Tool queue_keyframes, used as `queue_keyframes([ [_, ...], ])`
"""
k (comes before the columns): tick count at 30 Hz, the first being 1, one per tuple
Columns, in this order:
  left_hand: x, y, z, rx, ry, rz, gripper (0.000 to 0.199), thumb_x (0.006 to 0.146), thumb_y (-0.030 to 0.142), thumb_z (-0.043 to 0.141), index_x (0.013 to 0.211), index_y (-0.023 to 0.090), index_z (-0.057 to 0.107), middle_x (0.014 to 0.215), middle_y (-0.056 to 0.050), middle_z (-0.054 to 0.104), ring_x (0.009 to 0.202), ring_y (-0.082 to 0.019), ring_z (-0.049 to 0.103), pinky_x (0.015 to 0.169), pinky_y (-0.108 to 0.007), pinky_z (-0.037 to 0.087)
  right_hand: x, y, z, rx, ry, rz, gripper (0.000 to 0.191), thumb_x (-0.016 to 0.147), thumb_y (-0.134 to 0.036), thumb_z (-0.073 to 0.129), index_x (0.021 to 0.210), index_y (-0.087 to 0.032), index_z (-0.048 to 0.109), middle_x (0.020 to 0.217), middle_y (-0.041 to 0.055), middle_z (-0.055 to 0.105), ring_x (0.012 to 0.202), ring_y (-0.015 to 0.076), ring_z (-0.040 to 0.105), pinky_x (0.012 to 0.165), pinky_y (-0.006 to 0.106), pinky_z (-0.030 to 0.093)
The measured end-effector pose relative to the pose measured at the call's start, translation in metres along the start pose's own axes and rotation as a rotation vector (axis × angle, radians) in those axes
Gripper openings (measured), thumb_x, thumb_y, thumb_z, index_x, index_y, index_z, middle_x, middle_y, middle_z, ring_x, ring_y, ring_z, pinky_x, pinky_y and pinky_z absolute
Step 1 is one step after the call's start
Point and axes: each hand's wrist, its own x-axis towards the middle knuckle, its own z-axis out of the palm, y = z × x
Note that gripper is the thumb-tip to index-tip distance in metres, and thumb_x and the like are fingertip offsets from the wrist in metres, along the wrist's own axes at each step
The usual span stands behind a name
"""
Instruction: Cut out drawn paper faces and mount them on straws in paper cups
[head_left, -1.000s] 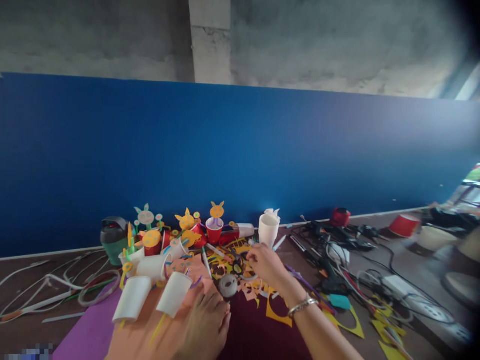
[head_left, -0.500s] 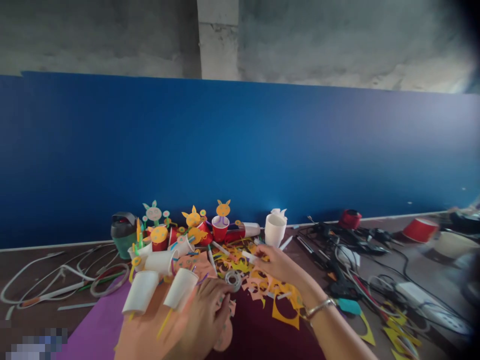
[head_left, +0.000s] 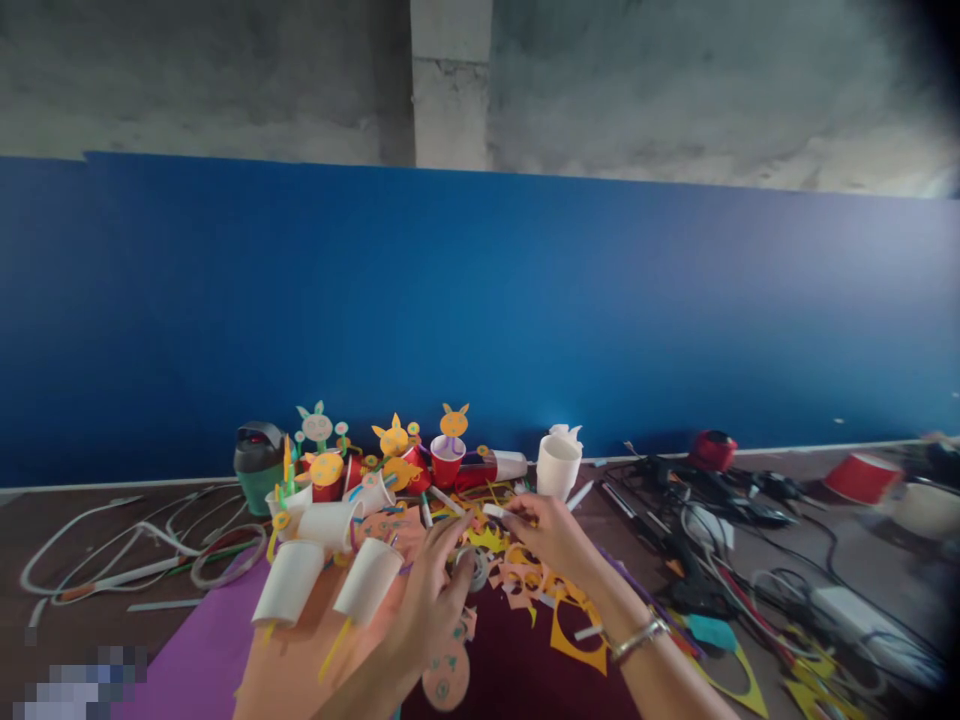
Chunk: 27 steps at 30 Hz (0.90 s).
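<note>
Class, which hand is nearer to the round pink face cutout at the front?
Left. The left hand is just beyond the pink cutout; the right hand is farther off, beyond it to the right.

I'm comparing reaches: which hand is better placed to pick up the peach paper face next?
Probably the left hand: it is nearer the peach paper face and looks open, while the right hand pinches a small white piece.

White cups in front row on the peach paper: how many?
2. The first cup is toward the left of the peach paper; the second cup is right of it, nearer the left hand. That hand could hide others.
</note>
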Motion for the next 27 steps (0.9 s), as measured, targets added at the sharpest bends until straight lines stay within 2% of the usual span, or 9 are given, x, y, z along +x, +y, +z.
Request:
queue_keyframes([
  [2,-0.003,-0.002,0.002,-0.007,-0.012,-0.008,0.037,0.09,0.025,0.047,0.127,0.027,0.051,0.131,-0.008,0.053,0.123,-0.022,0.046,0.103,-0.041,0.039,0.0,-0.003,0.003,0.136,-0.019,0.066,0.024,0.079,-0.04,0.057,0.075,-0.017,0.062,0.053,-0.0029,0.055,0.05,0.0126,0.051,0.049,0.023,0.037],
  [5,-0.006,-0.008,0.002,0.005,0.017,-0.028,0.036,0.09,0.026,0.048,0.126,0.027,0.052,0.129,-0.007,0.054,0.123,-0.023,0.046,0.103,-0.042,0.039,0.0,-0.009,0.003,0.295,0.02,0.138,0.028,0.079,-0.044,0.058,0.079,-0.016,0.061,0.051,-0.0052,0.048,0.044,0.0104,0.045,0.044,0.022,0.033],
  [9,-0.005,-0.012,0.0,0.011,0.075,-0.034,0.036,0.09,0.027,0.047,0.126,0.025,0.052,0.127,-0.008,0.056,0.121,-0.023,0.048,0.101,-0.042,0.04,0.002,-0.011,-0.005,0.452,0.166,0.12,0.03,0.08,-0.044,0.059,0.067,-0.018,0.055,0.048,-0.0065,0.042,0.043,0.0077,0.036,0.045,0.022,0.027],
  [11,-0.004,-0.013,0.0,0.003,0.084,-0.031,0.035,0.09,0.028,0.047,0.125,0.024,0.053,0.126,-0.009,0.057,0.12,-0.023,0.049,0.101,-0.042,0.04,0.003,-0.012,-0.009,0.503,0.256,0.115,0.034,0.081,-0.044,0.057,0.061,-0.018,0.05,0.048,-0.0062,0.041,0.044,0.0076,0.035,0.046,0.023,0.028],
  [12,-0.004,-0.013,0.0,-0.001,0.089,-0.031,0.035,0.09,0.029,0.047,0.124,0.024,0.054,0.125,-0.008,0.057,0.119,-0.023,0.05,0.1,-0.041,0.041,0.003,-0.013,-0.011,0.508,0.259,0.115,0.034,0.082,-0.044,0.057,0.061,-0.018,0.05,0.048,-0.0057,0.043,0.044,0.0078,0.036,0.046,0.023,0.028],
  [16,-0.004,-0.007,-0.001,-0.028,0.102,-0.025,0.036,0.09,0.028,0.048,0.126,0.025,0.053,0.127,-0.009,0.056,0.12,-0.024,0.048,0.1,-0.043,0.04,-0.003,-0.025,-0.01,0.422,0.101,0.038,0.028,0.083,-0.042,0.056,0.071,-0.017,0.057,0.054,-0.0031,0.052,0.051,0.0105,0.047,0.052,0.023,0.036],
  [20,-0.005,0.006,-0.006,-0.074,0.046,-0.022,0.044,0.092,0.028,0.045,0.136,0.029,0.042,0.136,-0.007,0.048,0.127,-0.025,0.04,0.105,-0.044,0.033,-0.015,-0.044,0.005,0.3,-0.041,-0.044,0.021,0.084,-0.037,0.057,0.085,-0.016,0.061,0.07,0.0018,0.063,0.068,0.0152,0.057,0.062,0.025,0.043],
  [24,-0.006,0.012,-0.009,-0.078,0.007,0.017,0.047,0.092,0.026,0.045,0.138,0.031,0.037,0.138,-0.006,0.045,0.13,-0.024,0.036,0.107,-0.042,0.03,-0.023,-0.053,0.021,0.224,-0.063,-0.091,0.015,0.084,-0.031,0.056,0.081,-0.017,0.061,0.071,0.0014,0.064,0.066,0.015,0.058,0.058,0.023,0.042],
  [27,-0.006,0.011,-0.009,-0.07,0.017,0.038,0.045,0.092,0.024,0.043,0.136,0.031,0.04,0.137,-0.006,0.046,0.129,-0.024,0.037,0.107,-0.041,0.031,-0.027,-0.053,0.028,0.225,-0.083,-0.091,0.011,0.085,-0.028,0.054,0.084,-0.018,0.059,0.072,0.0008,0.065,0.064,0.0151,0.059,0.057,0.023,0.044],
])
